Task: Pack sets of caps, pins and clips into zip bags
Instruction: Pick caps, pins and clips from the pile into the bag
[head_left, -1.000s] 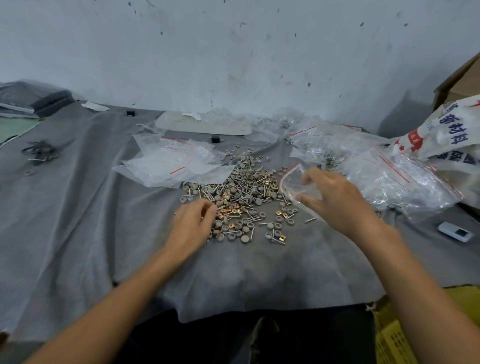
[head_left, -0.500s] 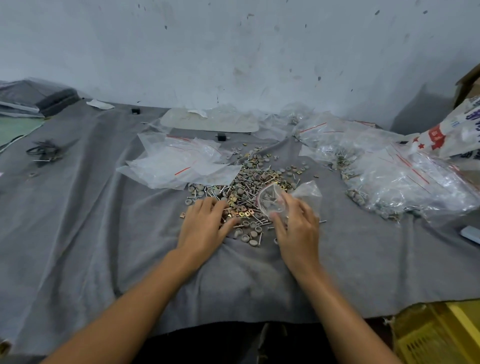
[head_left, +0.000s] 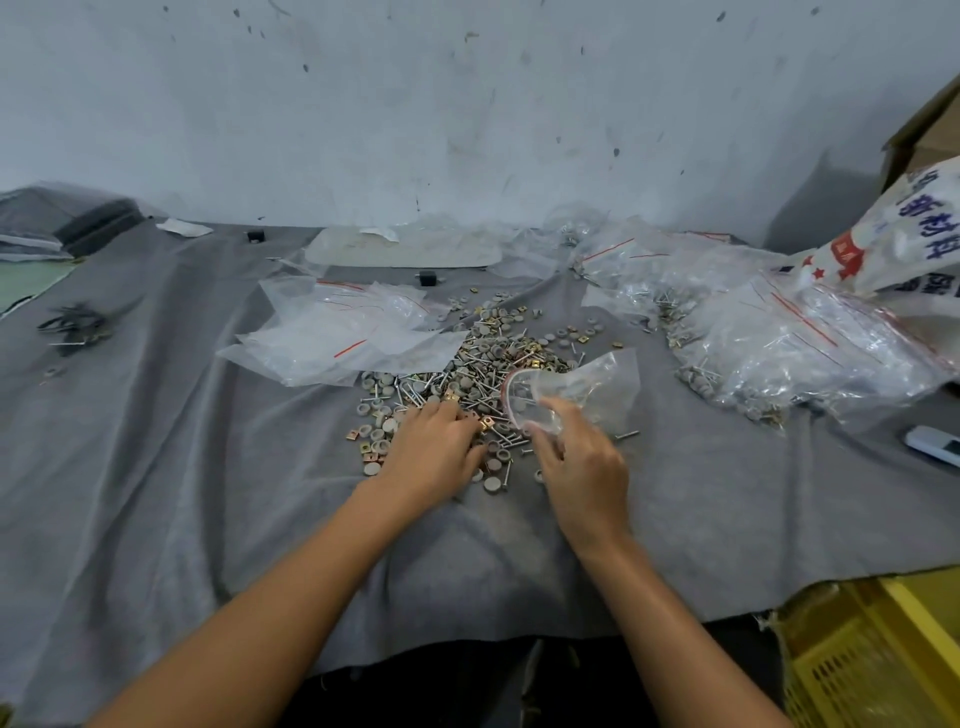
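A heap of grey round caps, metal pins and brass clips (head_left: 488, 364) lies on the grey cloth (head_left: 208, 493) in the middle. My left hand (head_left: 434, 449) rests palm down on the near edge of the heap, fingertips among the parts; what its fingers hold is hidden. My right hand (head_left: 579, 465) pinches the lower rim of a small clear zip bag (head_left: 576, 387) with a red seal line. The bag's mouth is spread open and faces left toward the heap.
A stack of empty zip bags (head_left: 343, 332) lies left of the heap. Filled bags (head_left: 789, 343) pile up at the right, under a printed white sack (head_left: 904, 234). A white remote (head_left: 935, 451) lies at the right edge; a yellow crate (head_left: 872, 660) stands below the table.
My right hand brought the small bag from the right pile to the heap, and its mouth has opened wider. My left hand slid slightly forward over the parts.
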